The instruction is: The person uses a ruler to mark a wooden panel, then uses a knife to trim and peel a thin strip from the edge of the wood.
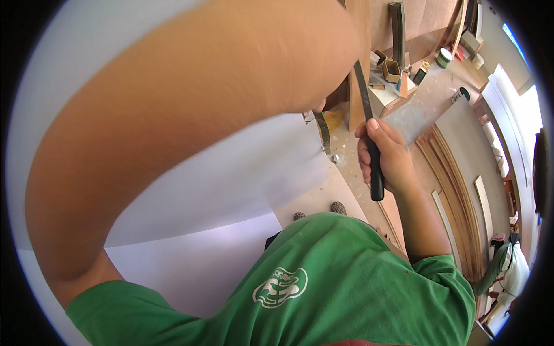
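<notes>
My right hand [385, 153] is closed around the black handle of a long, narrow, dark tool [365, 92] that looks like a file. Its blade points up and away, with the tip beside my left forearm. That forearm [190, 75] arches across the upper left and hides most of my left hand [320, 106]. Only a bit of its fingers shows, close to the edge of a large smooth white panel [231, 167]. Whether those fingers hold anything is hidden.
Beyond my right hand stands a low box-like bench [393, 99] with small open boxes [391, 71]. A green-and-white can [444, 58] is farther back. Long wooden strips [456, 190] lie at right, near another person [511, 274]. My shoes [338, 207] show below.
</notes>
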### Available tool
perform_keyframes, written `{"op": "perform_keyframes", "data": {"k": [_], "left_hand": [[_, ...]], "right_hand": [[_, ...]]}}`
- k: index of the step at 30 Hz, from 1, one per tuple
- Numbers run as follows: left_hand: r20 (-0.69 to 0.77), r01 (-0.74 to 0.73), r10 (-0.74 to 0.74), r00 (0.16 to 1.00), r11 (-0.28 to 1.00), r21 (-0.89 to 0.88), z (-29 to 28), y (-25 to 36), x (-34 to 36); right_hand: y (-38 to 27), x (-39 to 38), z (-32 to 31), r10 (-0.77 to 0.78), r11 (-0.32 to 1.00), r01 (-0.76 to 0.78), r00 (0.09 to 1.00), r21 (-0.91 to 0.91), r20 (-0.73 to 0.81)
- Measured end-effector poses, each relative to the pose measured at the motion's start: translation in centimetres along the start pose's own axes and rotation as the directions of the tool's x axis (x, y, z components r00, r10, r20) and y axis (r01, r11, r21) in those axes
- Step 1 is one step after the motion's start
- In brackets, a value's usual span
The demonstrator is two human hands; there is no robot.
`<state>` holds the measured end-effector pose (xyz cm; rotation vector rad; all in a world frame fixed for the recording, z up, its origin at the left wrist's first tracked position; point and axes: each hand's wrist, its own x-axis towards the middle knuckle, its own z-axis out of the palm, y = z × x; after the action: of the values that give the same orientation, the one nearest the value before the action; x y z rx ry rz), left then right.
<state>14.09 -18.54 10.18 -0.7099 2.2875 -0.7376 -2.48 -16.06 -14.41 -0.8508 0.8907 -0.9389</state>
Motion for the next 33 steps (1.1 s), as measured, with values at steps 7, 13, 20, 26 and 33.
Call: {"op": "perform_keyframes", "data": {"k": [7,13,20,26,33], "left_hand": [[-0.161,0.056,-0.042,0.986,0.995,0.080,0.6,-0.6,-0.2],[-0.343,-0.034,0.056,0.938,0.997,0.070,2.9,-0.1,1.0],[0.452,-0.045,0.052,0.891,0.999,-0.027,2.4,2.6,2.2],[0.412,0.030,0.024,0.911,0.992,-0.125,2.8,2.1,1.9],[0.546,-0.029,0.061,0.836,0.997,-0.067,1.6,2.9,3.5]], "right_hand": [[1.7,-1.9,0.2,-0.094,0.983,0.062,0.978,0.172,0.186],[4.2,-3.9,0.8,-0.012,0.958,0.089,0.963,-0.273,0.270],[6.5,-4.9,1.6,0.048,0.918,0.070,0.958,-0.391,0.283],[5.2,-5.2,1.7,0.140,0.876,-0.005,0.959,-0.482,0.246],[5.1,-5.9,1.8,0.108,0.819,0.023,0.975,-0.573,0.193]]}}
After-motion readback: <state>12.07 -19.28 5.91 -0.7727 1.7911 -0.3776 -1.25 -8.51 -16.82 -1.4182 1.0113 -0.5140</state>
